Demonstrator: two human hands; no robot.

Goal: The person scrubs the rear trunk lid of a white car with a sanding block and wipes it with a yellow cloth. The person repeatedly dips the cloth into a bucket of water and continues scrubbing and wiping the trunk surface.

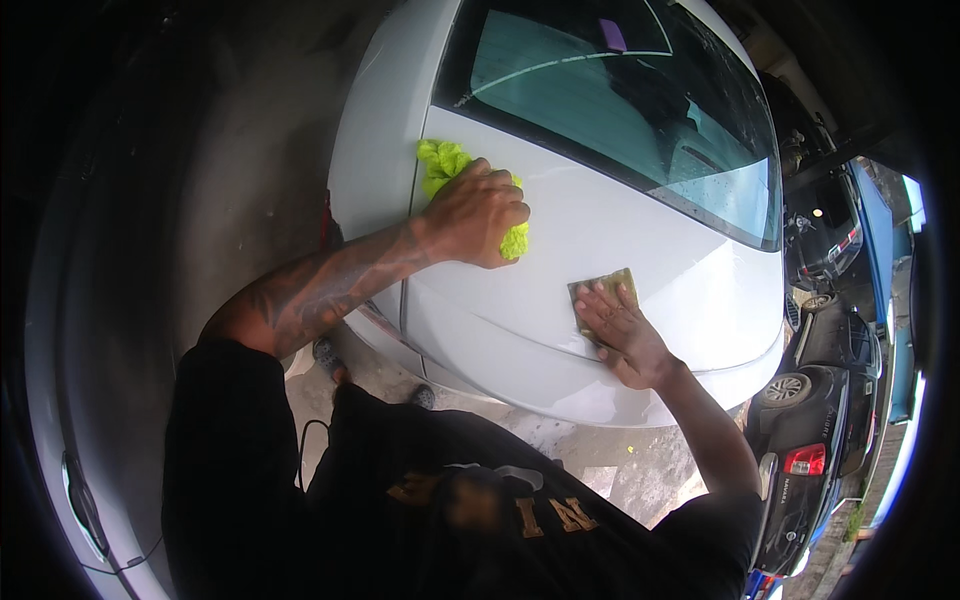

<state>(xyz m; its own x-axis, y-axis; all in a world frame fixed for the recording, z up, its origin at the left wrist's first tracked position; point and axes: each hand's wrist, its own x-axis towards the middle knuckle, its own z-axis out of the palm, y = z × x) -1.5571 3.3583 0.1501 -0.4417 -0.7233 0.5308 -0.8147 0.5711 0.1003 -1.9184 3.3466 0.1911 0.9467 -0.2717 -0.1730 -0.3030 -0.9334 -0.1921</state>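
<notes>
My left hand (476, 214) is closed around a crumpled yellow-green cloth (444, 161) and rests on the white boot lid (525, 307) of a car, near the seam at its left side. Part of the cloth sticks out on both sides of my fist. Further right, my right hand (626, 330) lies flat with its fingers slightly spread. Under those fingers, a thin square olive-brown sheet (624, 279), like an abrasive pad or sandpaper, is pressed to the lid near its rear edge. My palm and fingers hide much of the sheet.
Above the lid is the rear window (570, 112), with a small purple block (613, 35) on it. A second car's door with a handle (84, 506) stands at left. Dark vehicles, one a black pickup (795, 465), are parked at right. The floor (652, 465) is concrete.
</notes>
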